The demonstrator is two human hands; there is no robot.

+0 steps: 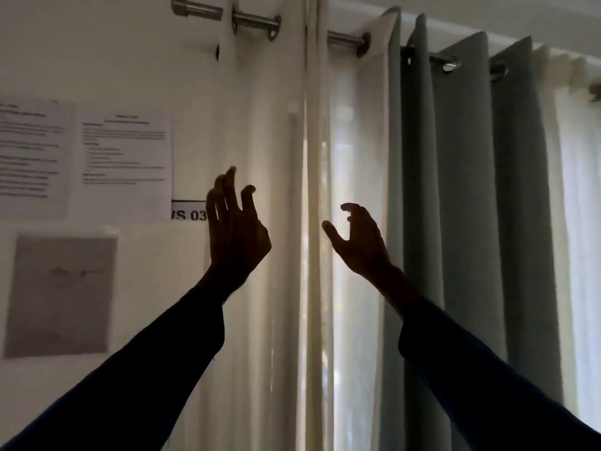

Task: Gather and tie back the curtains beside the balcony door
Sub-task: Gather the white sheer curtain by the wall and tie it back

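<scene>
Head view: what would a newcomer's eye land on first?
Two dark raised hands, left hand and right hand, both empty, silhouetted mid-frame against the bright white curtain. To the right hangs a grey curtain in deep folds from the rod along the top. Printed sheets are stuck on the wall at left.

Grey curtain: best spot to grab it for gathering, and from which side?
I'd take the grey curtain by its free left edge, about level with the right hand, which is nearest and open. It hangs from the rod in deep vertical pleats, so come in from the left and wrap sideways round the folds.
</scene>
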